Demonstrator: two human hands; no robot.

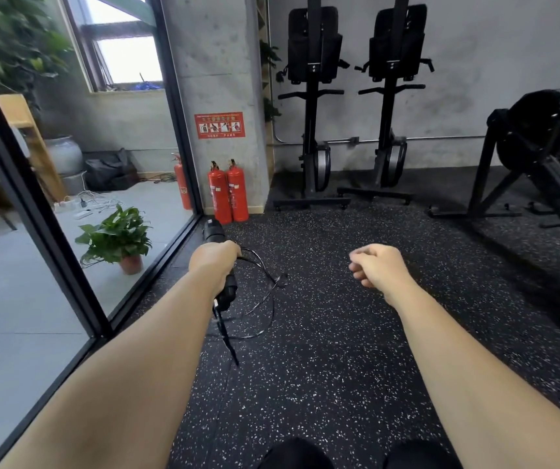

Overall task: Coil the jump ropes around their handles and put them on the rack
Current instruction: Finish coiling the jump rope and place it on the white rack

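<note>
Both hands reach out over the speckled black rubber floor [322,367]. The left hand [216,262] grips the black cylindrical jump-rope handles [213,231], fingers wrapped tight round their middle, with one end poking out above the fingers and the other below. The thin black cord [269,265] loops out just right of those fingers, and a flat black strap [226,333] dangles beneath them. The right hand [378,265], well apart, has its fingers curled into a fist with nothing visible inside.
</note>
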